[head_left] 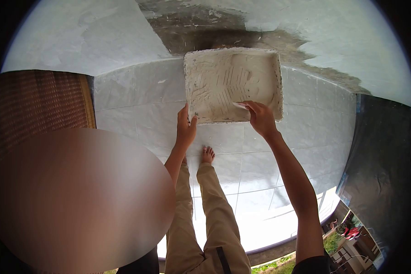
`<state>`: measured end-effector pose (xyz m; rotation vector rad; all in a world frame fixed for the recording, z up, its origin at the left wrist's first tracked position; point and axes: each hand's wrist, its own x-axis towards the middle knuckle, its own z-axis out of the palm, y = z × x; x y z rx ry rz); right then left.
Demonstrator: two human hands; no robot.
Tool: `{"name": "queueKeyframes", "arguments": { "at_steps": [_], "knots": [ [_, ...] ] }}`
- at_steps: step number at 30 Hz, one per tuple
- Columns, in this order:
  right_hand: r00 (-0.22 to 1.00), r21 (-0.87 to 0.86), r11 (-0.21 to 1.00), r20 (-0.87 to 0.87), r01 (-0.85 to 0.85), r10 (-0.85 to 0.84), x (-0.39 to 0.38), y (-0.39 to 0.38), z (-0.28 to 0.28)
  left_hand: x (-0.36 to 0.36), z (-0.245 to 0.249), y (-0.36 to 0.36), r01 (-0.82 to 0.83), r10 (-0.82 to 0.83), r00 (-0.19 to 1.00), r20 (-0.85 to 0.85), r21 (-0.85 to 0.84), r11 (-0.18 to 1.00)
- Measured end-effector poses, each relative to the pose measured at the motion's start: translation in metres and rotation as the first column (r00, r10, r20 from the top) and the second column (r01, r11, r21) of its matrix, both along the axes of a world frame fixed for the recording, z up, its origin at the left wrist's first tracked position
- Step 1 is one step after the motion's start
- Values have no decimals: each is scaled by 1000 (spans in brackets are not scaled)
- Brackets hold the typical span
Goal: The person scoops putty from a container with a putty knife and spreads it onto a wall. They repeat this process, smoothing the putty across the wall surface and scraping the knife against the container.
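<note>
A square tile [223, 73] lies face down on the tiled floor [137, 100], its back coated in pale grey mortar with comb grooves. My left hand [186, 129] grips the tile's near-left corner, thumb on the mortared rim. My right hand [261, 118] rests at the tile's near edge and pinches a small pale scraper [240, 105], whose blade touches the mortar. My bare foot [208, 155] and tan trouser legs [214, 214] stand just behind the tile.
Bare dark cement [205, 34] shows beyond the tile, between laid tiles. A brown woven mat [41, 100] lies at left. A blurred oval [77, 201] covers the lower left. The floor ends in a ledge [278, 249] with ground far below at right.
</note>
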<state>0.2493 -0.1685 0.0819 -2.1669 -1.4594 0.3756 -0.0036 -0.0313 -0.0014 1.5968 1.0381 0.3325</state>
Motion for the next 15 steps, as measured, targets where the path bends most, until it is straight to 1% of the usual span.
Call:
{"name": "queueKeyframes", "arguments": {
  "at_steps": [1, 3, 5, 6, 8, 9, 10, 12, 13, 14, 15],
  "knots": [
    [998, 73, 995, -19, 62, -61, 7, 4, 0, -1, 0, 0, 7, -7, 1000, -22, -13, 1000],
    [998, 106, 993, -13, 57, -56, 9, 5, 0, -1, -2, -1, -2, 2, 1000, -4, 0, 1000],
    [998, 25, 998, -10, -56, 56, 1, 1, 1, -1, -2, -1, -5, 5, 1000, 16, 11, 1000],
    [998, 24, 998, -10, -57, 58, -1, -1, 2, -1, -3, -1, -1, 1, 1000, 10, 14, 1000],
    [993, -11, 997, -94, -75, 73, -5, -2, 8, -3, -11, -4, 1, -1, 1000, 3, 15, 1000],
    [993, -11, 997, -93, -75, 73, -3, -2, 7, -2, -16, -4, -18, 15, 999, 46, 75, 997],
    [990, -24, 999, -138, -45, 42, 2, -1, 5, -1, -19, -4, -41, 29, 996, 89, 135, 990],
    [973, -54, 998, -228, 14, -26, 11, 0, 0, -3, -24, -4, -43, 31, 995, 98, 124, 991],
    [973, -54, 998, -229, 16, -28, 13, 1, 0, -3, -22, -4, -43, 31, 994, 106, 111, 993],
    [973, -86, 996, -232, -9, -11, 16, 2, -1, -2, -21, -4, -41, 29, 994, 107, 111, 993],
    [972, -117, 992, -236, -36, 8, 19, 3, -1, -3, -19, -4, -39, 32, 995, 93, 73, 997]
  ]
}}
